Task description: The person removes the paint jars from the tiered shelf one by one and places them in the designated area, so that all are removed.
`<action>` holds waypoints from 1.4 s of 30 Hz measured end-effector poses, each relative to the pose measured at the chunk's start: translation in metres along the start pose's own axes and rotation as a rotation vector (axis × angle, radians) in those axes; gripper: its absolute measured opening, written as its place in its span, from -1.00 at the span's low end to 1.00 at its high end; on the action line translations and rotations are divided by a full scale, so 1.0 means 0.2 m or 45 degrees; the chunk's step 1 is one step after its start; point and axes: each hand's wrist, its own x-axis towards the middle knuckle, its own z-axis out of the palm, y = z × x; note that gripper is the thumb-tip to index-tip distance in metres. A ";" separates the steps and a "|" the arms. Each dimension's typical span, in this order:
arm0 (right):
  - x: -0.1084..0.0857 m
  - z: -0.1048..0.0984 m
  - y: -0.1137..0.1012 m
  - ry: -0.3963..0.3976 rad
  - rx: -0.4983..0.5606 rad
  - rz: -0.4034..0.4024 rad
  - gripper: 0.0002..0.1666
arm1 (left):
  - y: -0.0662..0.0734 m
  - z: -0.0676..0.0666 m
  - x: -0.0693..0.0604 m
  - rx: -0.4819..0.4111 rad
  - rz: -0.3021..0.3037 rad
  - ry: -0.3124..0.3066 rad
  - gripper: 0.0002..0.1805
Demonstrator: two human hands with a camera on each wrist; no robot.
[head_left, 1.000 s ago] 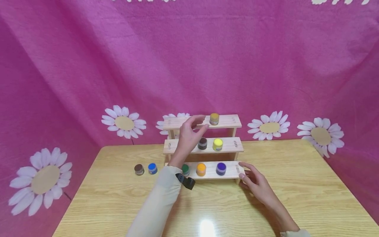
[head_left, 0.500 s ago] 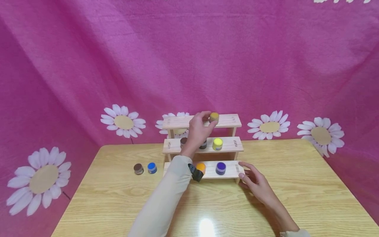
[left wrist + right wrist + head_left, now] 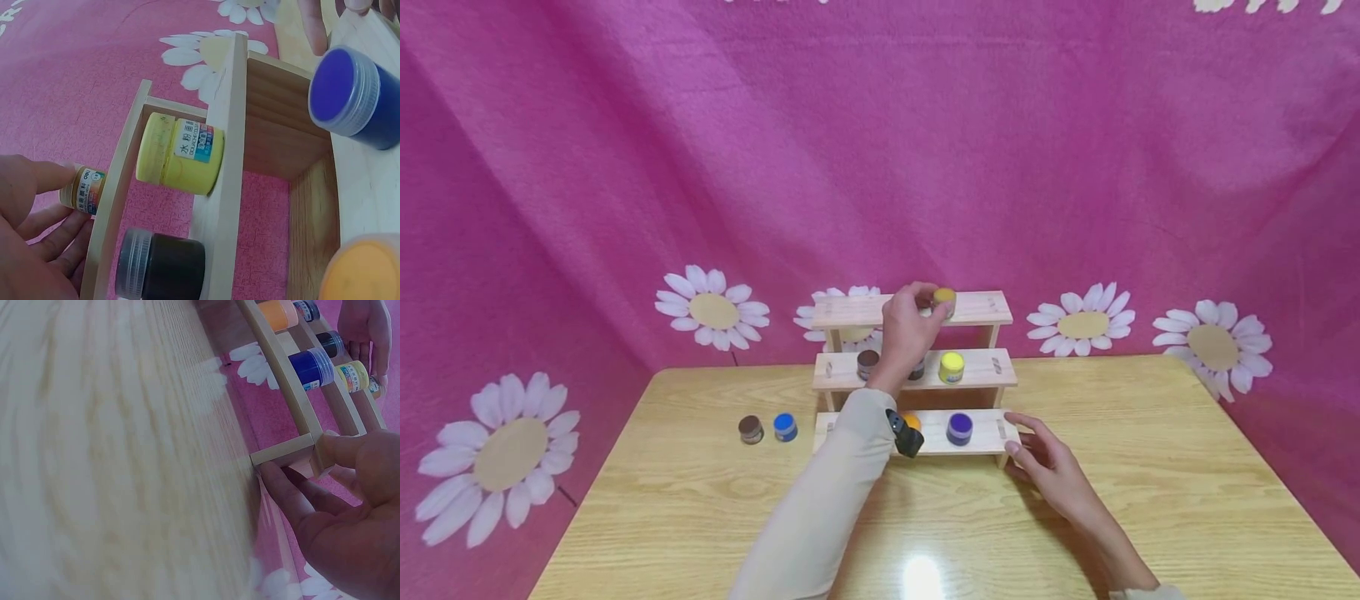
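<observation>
- Magenta fabric backdrop (image 3: 880,167), printed with white daisies; cut-off lettering in the left wrist view's corner, illegible.
- Pale wood-grain table (image 3: 1157,467), glossy.
- Three-tier stepped shelf of bare light wood (image 3: 841,371), standing on the table near the backdrop.
- Cream-sleeved left forearm (image 3: 827,492), crossing the bottom tier; its black wrist device (image 3: 907,435) partly covers an orange jar (image 3: 914,422).
- Left hand (image 3: 910,325), narrow pinch, thumb and fingers holding a small ochre-yellow round jar (image 3: 945,302) at the top tier; jar label appears to read "deli", with Chinese characters.
- Right hand (image 3: 1052,467), thumb and fingers gripping the bottom tier's right end.
- Bright yellow jar (image 3: 181,153), middle tier; label bears 水粉 and, apparently, "GOUACHE COLOUR".
- Violet-blue jar (image 3: 959,428), bottom tier.
- Dark brown jar (image 3: 750,430) and blue jar (image 3: 786,427), side by side on the table, left of the shelf.
</observation>
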 end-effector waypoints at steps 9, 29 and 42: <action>-0.01 0.00 0.00 0.003 0.027 -0.019 -0.45 | -0.01 -0.03 -0.02 -0.061 -0.019 -0.045 -0.68; -0.01 -0.03 0.02 0.001 -0.021 -0.038 -0.45 | -0.09 -0.27 -0.21 -0.465 -0.064 -0.039 -0.67; 0.00 0.01 0.02 -0.014 0.022 -0.037 -0.45 | -0.17 -0.46 -0.35 -0.548 -0.089 -0.022 -0.64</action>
